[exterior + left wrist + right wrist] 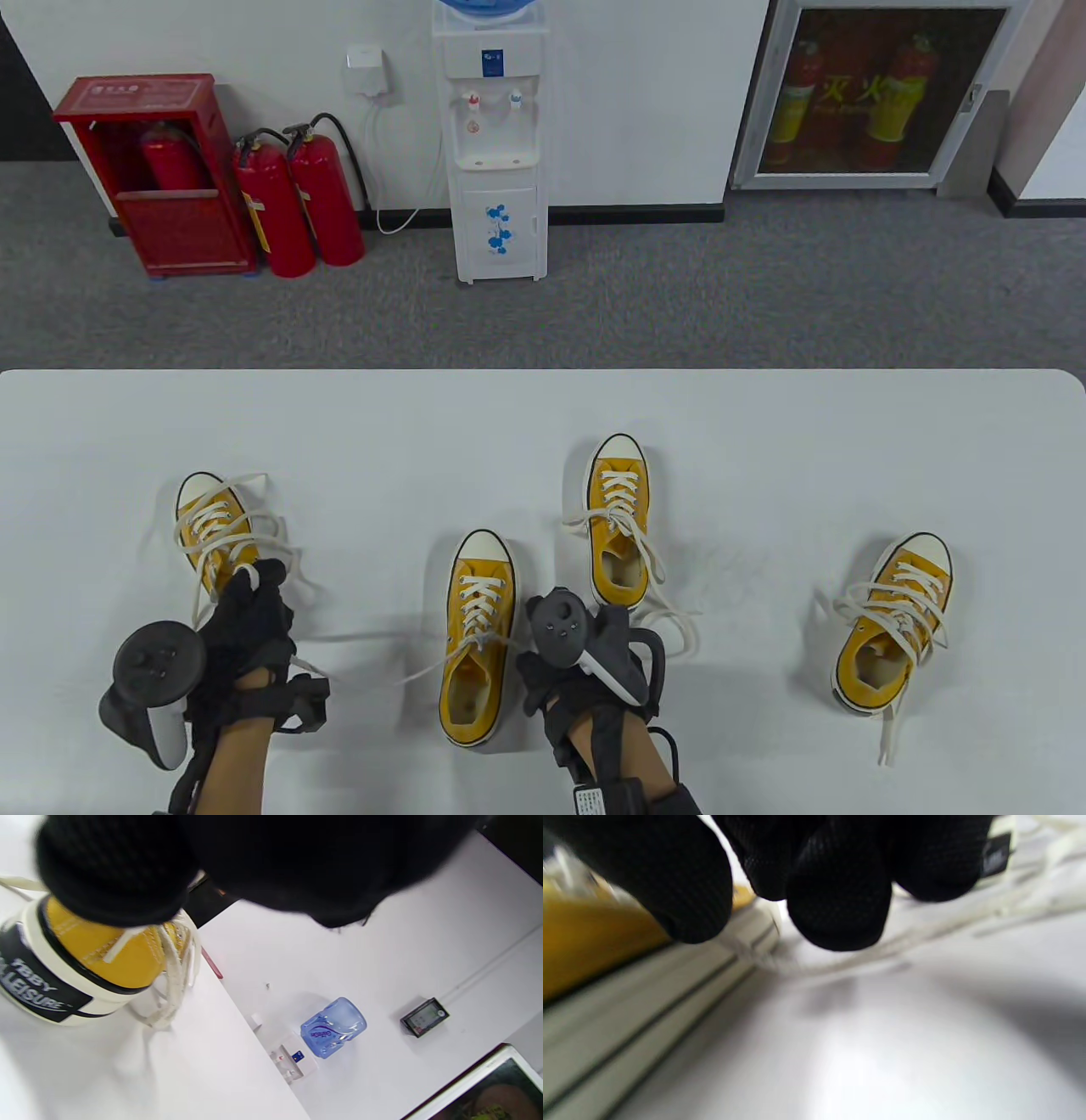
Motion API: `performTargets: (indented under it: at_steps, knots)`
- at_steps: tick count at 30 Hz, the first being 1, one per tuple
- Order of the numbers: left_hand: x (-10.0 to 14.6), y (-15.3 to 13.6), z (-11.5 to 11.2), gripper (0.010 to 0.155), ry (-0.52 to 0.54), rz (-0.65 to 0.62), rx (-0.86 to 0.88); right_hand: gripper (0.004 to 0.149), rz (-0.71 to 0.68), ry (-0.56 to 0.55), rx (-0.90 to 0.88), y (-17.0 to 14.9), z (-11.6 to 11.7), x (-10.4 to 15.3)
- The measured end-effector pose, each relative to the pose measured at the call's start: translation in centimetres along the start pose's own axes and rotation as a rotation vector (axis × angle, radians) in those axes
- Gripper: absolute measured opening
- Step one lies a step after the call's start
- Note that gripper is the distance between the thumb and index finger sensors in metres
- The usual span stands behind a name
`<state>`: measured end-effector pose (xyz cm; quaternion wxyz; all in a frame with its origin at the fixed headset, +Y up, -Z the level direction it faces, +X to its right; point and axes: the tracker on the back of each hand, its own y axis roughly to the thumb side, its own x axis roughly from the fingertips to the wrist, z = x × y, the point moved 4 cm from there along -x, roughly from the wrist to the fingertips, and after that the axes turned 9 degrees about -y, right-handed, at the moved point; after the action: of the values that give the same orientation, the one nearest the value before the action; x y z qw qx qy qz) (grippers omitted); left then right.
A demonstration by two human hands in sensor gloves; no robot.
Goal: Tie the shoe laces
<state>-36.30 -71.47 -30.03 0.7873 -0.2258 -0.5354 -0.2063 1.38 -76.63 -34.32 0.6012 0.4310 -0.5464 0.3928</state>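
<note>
Left hand: a white lace is being pinched over the leftmost shoe.
Right hand: fingers being hidden by the tracker; its grasp cannot be told.
Middle shoe: being kept between both hands on the worktop, laces being pulled sideways.

A white table is filling the lower half of the table view, its far edge running straight across and its far right corner rounded. Beyond that edge, grey carpet is stretching back to a white wall. A water cooler is standing against the wall with a blue bottle sitting on top. To its left, two red fire extinguishers are standing side by side, just beside a red cabinet that is holding a third. On the right, a glass-fronted wall cabinet is showing more extinguishers inside. A white wall box is trailing a cable down towards the floor.
</note>
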Motion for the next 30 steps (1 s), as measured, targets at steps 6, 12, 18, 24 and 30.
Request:
performTargets:
  at_steps: [6,12,18,24,30]
  knots:
    - [0.2,0.5,-0.7,0.04,-0.034,-0.049,0.065,0.053,0.01,-0.052,-0.007,0.3,1.3,-0.3]
    - [0.2,0.6,-0.9,0.041,-0.034,-0.055,0.051,0.041,-0.009,-0.095,-0.182,-0.6,0.0,0.2]
    - [0.2,0.5,-1.4,0.04,-0.049,-0.049,0.032,0.041,-0.048,-0.143,-0.546,-2.3,-2.1,1.2]
    - [0.2,0.4,-2.0,0.04,-0.069,-0.046,0.021,0.042,-0.052,-0.136,-0.938,-3.2,-3.0,1.5]
    - [0.2,0.5,-2.5,0.041,-0.093,-0.052,0.03,0.046,-0.096,0.02,-1.224,-2.0,-1.6,1.4]
